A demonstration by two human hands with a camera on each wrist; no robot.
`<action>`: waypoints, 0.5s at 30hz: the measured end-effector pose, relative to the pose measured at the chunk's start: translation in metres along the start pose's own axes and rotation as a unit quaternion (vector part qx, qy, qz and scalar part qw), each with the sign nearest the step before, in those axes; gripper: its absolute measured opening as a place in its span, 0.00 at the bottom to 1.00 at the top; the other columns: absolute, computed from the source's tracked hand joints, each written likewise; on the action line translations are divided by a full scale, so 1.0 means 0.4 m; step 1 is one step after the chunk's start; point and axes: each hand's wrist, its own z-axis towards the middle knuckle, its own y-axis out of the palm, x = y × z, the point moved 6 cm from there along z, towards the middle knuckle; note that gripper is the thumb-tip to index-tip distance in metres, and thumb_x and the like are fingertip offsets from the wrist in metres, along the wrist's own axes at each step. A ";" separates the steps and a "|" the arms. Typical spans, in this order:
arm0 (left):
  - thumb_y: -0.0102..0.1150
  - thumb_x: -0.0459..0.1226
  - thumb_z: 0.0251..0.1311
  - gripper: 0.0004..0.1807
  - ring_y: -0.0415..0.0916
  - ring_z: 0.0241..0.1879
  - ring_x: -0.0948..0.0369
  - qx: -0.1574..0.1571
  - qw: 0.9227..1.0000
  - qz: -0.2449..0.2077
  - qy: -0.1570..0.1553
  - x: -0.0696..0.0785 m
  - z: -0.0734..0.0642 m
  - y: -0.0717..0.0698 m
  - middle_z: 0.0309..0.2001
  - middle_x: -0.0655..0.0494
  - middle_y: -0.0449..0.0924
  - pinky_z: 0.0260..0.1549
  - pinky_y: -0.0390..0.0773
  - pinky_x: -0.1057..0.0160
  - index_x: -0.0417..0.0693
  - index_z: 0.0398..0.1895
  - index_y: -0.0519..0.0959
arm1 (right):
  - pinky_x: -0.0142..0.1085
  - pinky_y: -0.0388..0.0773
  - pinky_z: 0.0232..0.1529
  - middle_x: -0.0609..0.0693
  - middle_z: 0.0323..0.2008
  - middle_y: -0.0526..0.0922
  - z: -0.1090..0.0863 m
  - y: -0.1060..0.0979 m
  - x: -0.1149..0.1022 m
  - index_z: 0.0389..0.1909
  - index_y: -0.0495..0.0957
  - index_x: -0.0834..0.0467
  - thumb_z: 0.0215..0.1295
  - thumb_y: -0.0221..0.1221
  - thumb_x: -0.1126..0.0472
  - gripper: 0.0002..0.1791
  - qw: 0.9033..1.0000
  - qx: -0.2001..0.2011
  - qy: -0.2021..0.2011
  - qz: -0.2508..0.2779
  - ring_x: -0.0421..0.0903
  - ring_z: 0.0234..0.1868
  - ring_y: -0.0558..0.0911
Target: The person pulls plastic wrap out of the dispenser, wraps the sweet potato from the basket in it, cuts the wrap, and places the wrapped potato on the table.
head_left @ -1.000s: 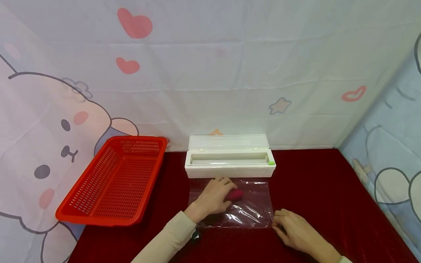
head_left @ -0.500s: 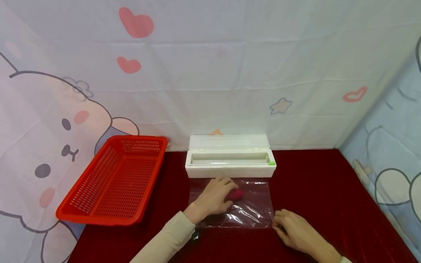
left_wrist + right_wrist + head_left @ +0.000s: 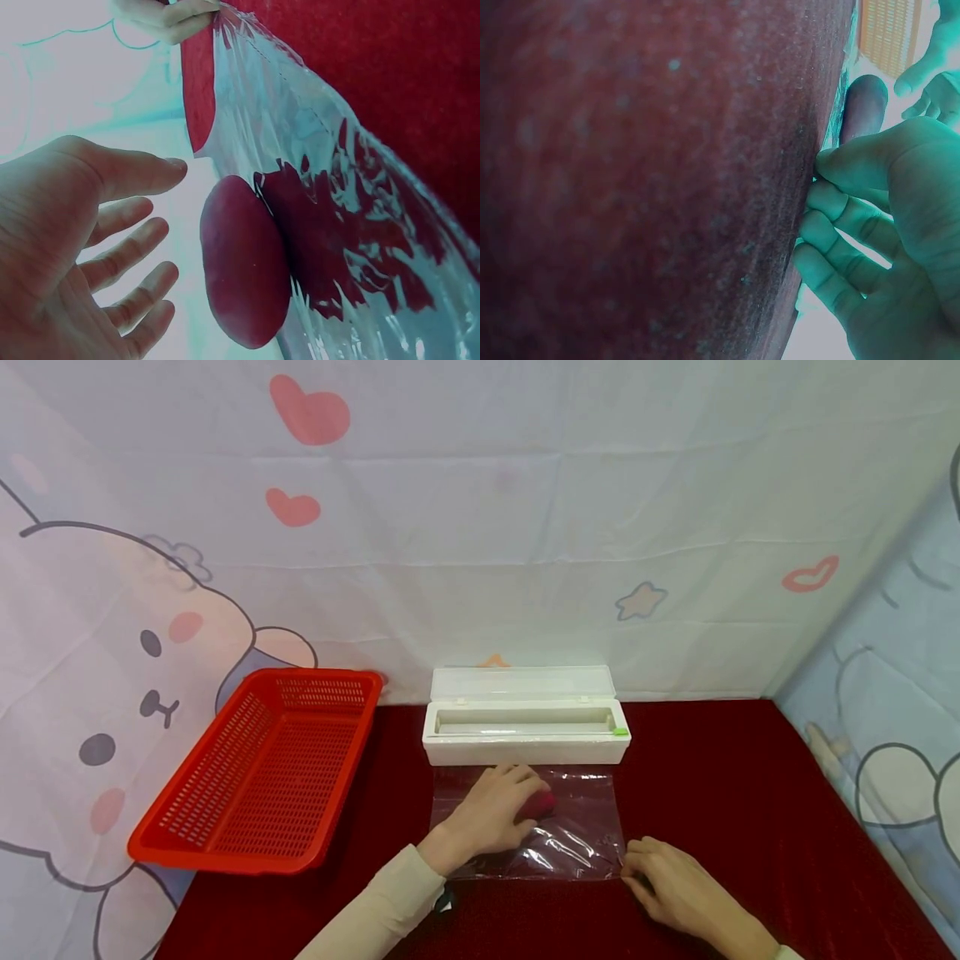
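Note:
A smooth dark-red oval vegetable, sweet-potato-like, lies on a sheet of cling film spread on the table. My left hand is beside it, partly covering it in the head view. In the left wrist view the fingers are loosely spread, with a gap between them and the vegetable. My right hand pinches the near right corner of the film between thumb and fingertips. Behind the sheet stands a white cling film dispenser, its clear lid raised and a green slider at its right end.
A red plastic basket with slotted walls stands at the left. Dark red cloth covers the table. A printed curtain hangs at the back and sides. A small black item shows under my left wrist.
My left hand has shifted slightly to the right, covering a bit more of the red vegetable. The right hand and the film have stayed in place.

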 end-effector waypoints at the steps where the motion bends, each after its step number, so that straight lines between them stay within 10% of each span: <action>1: 0.74 0.44 0.62 0.27 0.74 0.67 0.54 0.000 1.000 0.000 0.001 0.001 -0.001 -0.001 0.63 0.58 0.82 0.66 0.76 0.50 0.55 0.65 0.81 | 0.29 0.75 0.32 0.30 0.31 0.77 0.000 0.000 -0.001 0.29 0.81 0.42 0.62 0.74 0.64 0.14 1.000 0.000 0.000 0.001 0.28 0.33 0.70; 15: 0.74 0.43 0.63 0.26 0.76 0.61 0.54 0.019 1.000 -0.010 0.015 0.009 -0.052 -0.040 0.61 0.57 0.82 0.61 0.77 0.52 0.55 0.64 0.82 | 0.29 0.77 0.32 0.30 0.31 0.77 0.001 0.000 0.000 0.29 0.81 0.43 0.61 0.74 0.64 0.13 1.000 -0.003 0.015 -0.005 0.28 0.33 0.70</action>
